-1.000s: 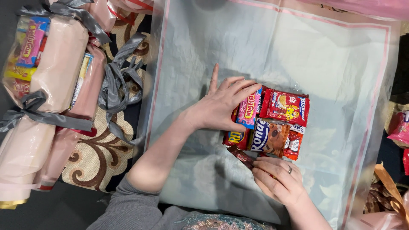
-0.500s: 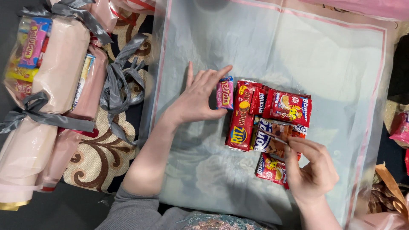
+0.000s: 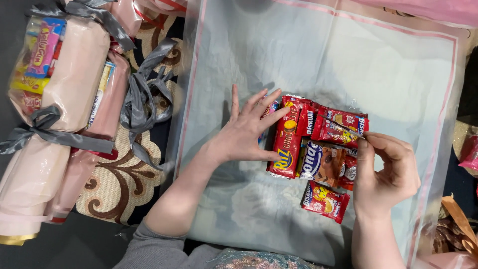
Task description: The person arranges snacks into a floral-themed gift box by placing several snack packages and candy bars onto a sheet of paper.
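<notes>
- Head view: left hand (image 3: 246, 132) lies flat, fingers spread, against the left edge of a cluster of snack packs (image 3: 318, 149) on a clear plastic sheet (image 3: 308, 55).
- Right hand (image 3: 386, 172) is closed, fingertips pinching the edge of a red pack (image 3: 341, 124) at the cluster's upper right.
- One small red packet (image 3: 324, 201) lies just below the cluster.
- Wrapped pink bundles (image 3: 59, 114) tied with grey ribbon (image 3: 142, 99) lie well apart, to the left on a patterned rug (image 3: 114, 187).

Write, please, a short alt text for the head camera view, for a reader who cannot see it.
Two bare hands arrange red snack packets on a clear plastic sheet: the left hand presses their side, the right hand pinches a packet's edge. Ribbon-tied wrapped bundles lie left.
</notes>
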